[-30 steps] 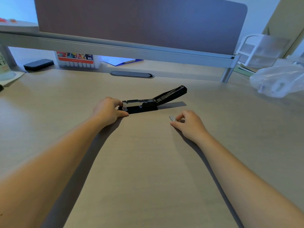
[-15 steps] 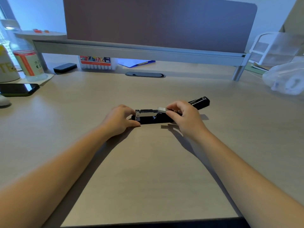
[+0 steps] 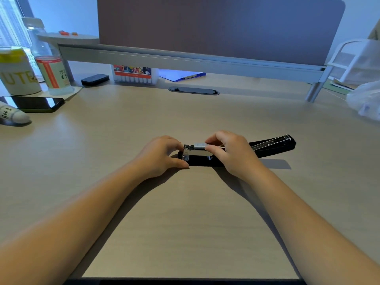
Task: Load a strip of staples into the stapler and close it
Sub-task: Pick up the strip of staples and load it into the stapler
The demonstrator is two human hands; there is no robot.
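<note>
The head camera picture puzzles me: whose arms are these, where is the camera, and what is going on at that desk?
There is no machine here. A person wears a camera on the head, looking down at their own bare arms. The left hand steadies the front of a black stapler lying open on the desk, its lid swung back. The right hand pinches a small strip of staples over the metal channel. A phone, bottles and a marker box stand farther back.

Worktop (image 3: 185, 223): pale wood-grain laminate, matt, smooth. Stapler (image 3: 273, 146): black plastic body, semi-gloss; magazine rail bright polished metal. Staple strip (image 3: 199, 145): dull silver metal. Phone (image 3: 35, 102): glossy black glass. Bottle (image 3: 48, 64): clear plastic, paper-look label. Divider panel (image 3: 216, 25): matt cloth.
</note>
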